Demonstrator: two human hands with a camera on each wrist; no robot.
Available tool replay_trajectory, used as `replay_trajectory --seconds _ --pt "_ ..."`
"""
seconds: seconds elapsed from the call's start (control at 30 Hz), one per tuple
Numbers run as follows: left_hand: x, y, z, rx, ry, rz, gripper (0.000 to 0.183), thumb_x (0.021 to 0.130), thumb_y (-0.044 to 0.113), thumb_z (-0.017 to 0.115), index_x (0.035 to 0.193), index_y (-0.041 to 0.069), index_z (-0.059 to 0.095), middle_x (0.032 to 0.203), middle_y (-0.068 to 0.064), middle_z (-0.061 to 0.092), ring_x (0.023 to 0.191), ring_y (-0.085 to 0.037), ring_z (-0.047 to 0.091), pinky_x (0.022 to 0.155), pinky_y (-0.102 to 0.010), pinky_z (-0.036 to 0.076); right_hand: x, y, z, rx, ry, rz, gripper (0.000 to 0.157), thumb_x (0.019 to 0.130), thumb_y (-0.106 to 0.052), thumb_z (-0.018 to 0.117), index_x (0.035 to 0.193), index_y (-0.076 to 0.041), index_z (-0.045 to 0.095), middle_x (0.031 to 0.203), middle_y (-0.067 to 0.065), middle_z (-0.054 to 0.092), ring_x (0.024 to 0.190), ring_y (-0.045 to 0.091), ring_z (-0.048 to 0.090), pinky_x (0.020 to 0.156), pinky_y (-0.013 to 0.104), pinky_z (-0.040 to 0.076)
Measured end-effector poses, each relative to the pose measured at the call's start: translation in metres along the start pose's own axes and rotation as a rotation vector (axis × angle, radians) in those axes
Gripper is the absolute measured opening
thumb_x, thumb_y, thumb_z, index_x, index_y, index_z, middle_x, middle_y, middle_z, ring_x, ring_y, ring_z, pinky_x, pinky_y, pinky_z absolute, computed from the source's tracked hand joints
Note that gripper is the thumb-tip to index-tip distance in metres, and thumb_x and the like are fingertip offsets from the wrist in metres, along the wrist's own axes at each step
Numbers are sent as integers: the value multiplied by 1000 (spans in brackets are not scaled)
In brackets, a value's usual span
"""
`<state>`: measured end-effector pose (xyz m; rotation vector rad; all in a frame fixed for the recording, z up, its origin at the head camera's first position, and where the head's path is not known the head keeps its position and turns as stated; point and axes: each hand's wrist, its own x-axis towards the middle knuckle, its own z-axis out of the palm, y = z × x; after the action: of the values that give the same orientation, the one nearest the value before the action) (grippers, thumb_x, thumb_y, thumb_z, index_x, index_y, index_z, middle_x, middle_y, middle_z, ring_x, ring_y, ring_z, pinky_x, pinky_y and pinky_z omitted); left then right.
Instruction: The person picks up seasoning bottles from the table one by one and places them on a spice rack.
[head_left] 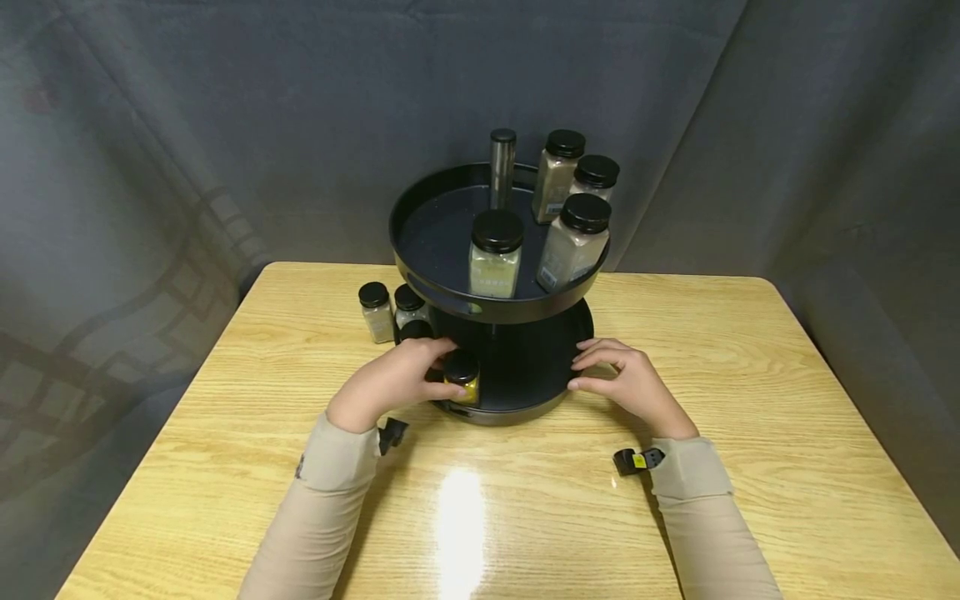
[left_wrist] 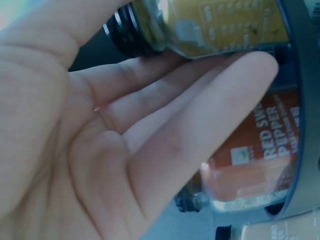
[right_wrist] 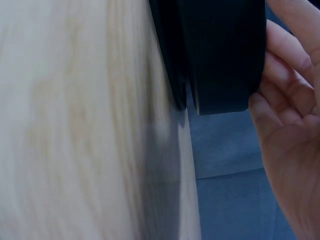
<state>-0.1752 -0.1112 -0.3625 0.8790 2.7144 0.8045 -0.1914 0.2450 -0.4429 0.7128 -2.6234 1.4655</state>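
A black two-tier turntable (head_left: 517, 358) stands on the table. My left hand (head_left: 397, 379) reaches into its lower tier and holds a spice jar of yellow contents (head_left: 471, 392) with a black lid, thumb in front and fingers behind. In the left wrist view, those fingers lie along the yellow jar's side, beside a jar labelled red sweet pepper (left_wrist: 250, 172). At the lower tier's right side, my right hand (head_left: 630, 383) grips the rim with its fingertips; the right wrist view shows the fingers at the dark rim (right_wrist: 227, 60).
Several black-lidded jars stand on the upper tier, including a pale green one (head_left: 493, 271) in front and a greyish one (head_left: 572, 250) at right. A metal post (head_left: 502, 171) rises there. Left of the turntable, a beige jar (head_left: 378, 321) stands on the wooden table (head_left: 555, 508). Grey curtains hang behind.
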Motion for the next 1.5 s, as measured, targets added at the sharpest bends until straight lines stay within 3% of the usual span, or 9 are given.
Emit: replay_trajectory --seconds 0.2,0.4,0.6,0.93,1.3,1.5 --pt "-7 2 -9 -41 12 -23 47 90 22 79 126 -2 62 123 -16 68 106 -25 70 91 -38 57 0 -1 0 4 1 -3 19 81 -13 86 98 -14 79 125 10 66 123 29 57 112 58 38" --pt "-14 -2 -20 -73 64 15 37 92 18 76 122 1 63 117 -12 69 101 -23 71 90 -39 57 0 -1 0 0 4 -2 19 80 -13 87 97 -14 79 125 10 67 123 28 57 112 58 38" --pt "-23 -9 -31 -35 178 10 29 94 19 74 116 2 67 106 -7 71 95 -22 70 86 -44 57 0 0 0 2 0 -1 18 81 -14 86 97 -15 79 125 9 67 124 27 57 112 58 37" --pt "-29 -26 -41 37 339 -145 22 100 22 66 112 3 66 104 -10 72 97 -28 70 85 -47 57 0 -1 0 -11 1 8 19 80 -15 87 97 -15 79 126 10 67 124 26 57 111 55 39" --pt "-16 -50 -28 28 312 -273 20 103 11 55 115 -4 61 109 -22 70 103 -38 68 88 -51 54 0 0 0 -13 2 2 18 81 -15 87 97 -16 79 124 8 67 124 25 57 111 54 39" --pt "-11 -62 -20 -22 243 -343 29 102 12 58 123 -8 57 113 -26 68 106 -40 66 91 -51 53 0 -1 0 -46 5 10 19 80 -17 87 97 -16 79 125 7 67 123 24 58 108 46 43"
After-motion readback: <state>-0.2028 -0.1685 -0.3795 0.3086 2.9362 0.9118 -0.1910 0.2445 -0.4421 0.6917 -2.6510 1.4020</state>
